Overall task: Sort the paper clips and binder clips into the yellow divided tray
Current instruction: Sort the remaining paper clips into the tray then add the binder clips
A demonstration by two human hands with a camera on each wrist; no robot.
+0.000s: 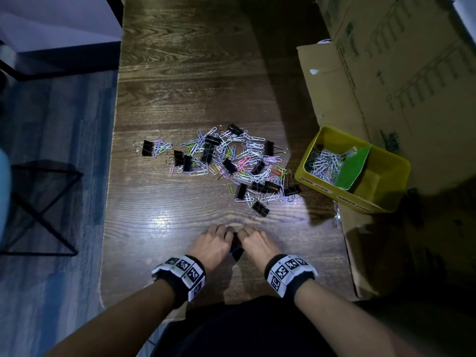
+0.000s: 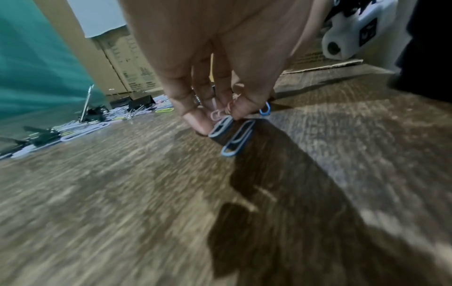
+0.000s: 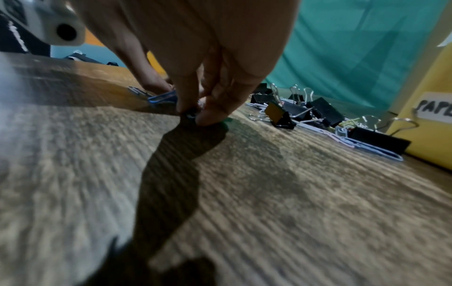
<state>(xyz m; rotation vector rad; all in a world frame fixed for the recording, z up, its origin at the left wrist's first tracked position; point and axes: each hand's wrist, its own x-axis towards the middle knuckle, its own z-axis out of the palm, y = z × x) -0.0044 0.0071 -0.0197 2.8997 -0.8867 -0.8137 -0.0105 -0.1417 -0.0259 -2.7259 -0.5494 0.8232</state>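
Only the left wrist view shows the left hand [image 2: 215, 63] pinching several paper clips [image 2: 236, 138]. The right hand [image 3: 208, 58] pinches something small and dark, unclear. The yellow divided tray [image 1: 386, 161] on the counter [image 1: 193, 86] holds clips in one compartment.

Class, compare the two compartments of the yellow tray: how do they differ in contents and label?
The left compartment of the yellow tray holds a heap of paper clips; the right compartment looks empty. The left's front label reads paper clips; the right's is not clearly legible. Both share the yellow walls and the green divider.
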